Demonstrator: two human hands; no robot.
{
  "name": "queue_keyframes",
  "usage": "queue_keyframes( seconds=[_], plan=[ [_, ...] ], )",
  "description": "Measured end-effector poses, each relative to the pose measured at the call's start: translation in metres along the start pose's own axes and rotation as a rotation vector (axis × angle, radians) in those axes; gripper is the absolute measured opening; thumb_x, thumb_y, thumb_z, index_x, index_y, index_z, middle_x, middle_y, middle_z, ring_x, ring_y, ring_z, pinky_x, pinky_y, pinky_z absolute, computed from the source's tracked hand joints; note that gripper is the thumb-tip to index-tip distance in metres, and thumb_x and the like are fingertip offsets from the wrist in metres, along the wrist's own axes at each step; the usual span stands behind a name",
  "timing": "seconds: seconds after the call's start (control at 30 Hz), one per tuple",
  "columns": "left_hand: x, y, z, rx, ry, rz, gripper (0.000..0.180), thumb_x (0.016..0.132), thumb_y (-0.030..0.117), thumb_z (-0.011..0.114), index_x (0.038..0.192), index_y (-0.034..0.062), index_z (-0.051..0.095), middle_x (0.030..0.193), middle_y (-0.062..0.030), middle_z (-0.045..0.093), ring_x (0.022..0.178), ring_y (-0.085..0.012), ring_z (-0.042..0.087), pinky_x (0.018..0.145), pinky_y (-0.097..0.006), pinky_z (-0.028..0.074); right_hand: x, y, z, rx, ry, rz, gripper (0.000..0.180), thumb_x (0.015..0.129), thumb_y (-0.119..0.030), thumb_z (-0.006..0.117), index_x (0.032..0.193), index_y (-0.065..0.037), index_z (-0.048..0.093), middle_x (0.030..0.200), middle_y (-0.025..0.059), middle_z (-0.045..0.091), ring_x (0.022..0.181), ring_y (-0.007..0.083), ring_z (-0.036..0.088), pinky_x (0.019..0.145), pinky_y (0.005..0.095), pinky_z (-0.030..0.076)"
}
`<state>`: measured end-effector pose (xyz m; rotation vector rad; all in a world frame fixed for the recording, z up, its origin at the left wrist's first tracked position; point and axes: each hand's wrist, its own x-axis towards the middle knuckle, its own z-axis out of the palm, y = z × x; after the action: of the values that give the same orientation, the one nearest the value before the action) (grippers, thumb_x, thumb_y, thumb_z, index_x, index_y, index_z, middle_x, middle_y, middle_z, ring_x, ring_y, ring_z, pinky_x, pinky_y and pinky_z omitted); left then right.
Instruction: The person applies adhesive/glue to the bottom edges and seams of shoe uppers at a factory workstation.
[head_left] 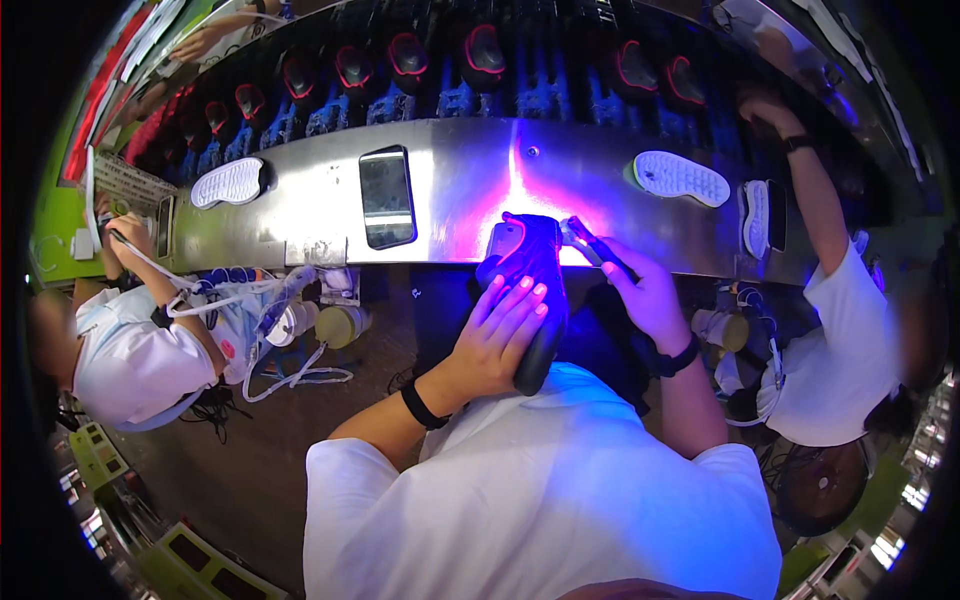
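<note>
At the metal counter's [310, 205] near edge, under violet light, the left hand [490, 345] holds a dark shoe [550, 265], fingers spread across it; the right hand [648, 300], apart, grips a slim dark tool [606, 249] just beside the shoe.

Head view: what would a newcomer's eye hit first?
Probably the violet-pink glow on the metal bench, just beyond the dark shoe that lies under the left hand, while the right hand holds a slim dark tool beside it. Next, the row of dark shoes with red-lit outlines along the far side of the bench. Then the bright white soles on the benchtop, to either side.
</note>
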<state>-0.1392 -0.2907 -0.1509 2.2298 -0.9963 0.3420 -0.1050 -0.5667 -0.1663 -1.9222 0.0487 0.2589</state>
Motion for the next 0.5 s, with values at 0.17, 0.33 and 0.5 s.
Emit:
queue_keyframes(
  seconds=[0.17,0.33,0.5],
  plan=[
    [-0.002,0.002,-0.006,-0.045,-0.027,-0.026,0.057,0.084,0.02,0.068,0.133,-0.0052,0.054,0.14,-0.0256,0.056,0.135,-0.0402,0.053,0.116,-0.062,0.033,-0.023,0.002,0.011,0.078,-0.081,0.097,0.043,0.1,-0.018,0.065,0.14,-0.004,0.059,0.112,0.0078,0.071,0.094,0.0123,0.063,0.088,0.0288,0.05],
    [-0.003,-0.004,-0.007,0.001,-0.035,0.032,0.04,0.087,0.01,0.068,0.123,-0.0048,0.059,0.134,-0.025,0.061,0.131,-0.0404,0.056,0.113,-0.061,0.038,-0.068,-0.005,0.017,0.245,-0.161,0.187,0.047,0.1,-0.016,0.066,0.143,-0.001,0.055,0.098,0.0006,0.067,0.079,0.0072,0.057,0.075,0.0247,0.051],
    [-0.009,-0.009,-0.005,0.022,-0.068,0.055,0.049,0.086,0.011,0.063,0.132,-0.0054,0.056,0.142,-0.024,0.056,0.135,-0.0391,0.053,0.115,-0.06,0.036,-0.07,-0.014,0.003,0.247,-0.245,0.185,0.044,0.1,-0.017,0.066,0.141,-0.001,0.058,0.098,-0.0001,0.066,0.079,0.0069,0.058,0.075,0.0245,0.051]
  ],
)
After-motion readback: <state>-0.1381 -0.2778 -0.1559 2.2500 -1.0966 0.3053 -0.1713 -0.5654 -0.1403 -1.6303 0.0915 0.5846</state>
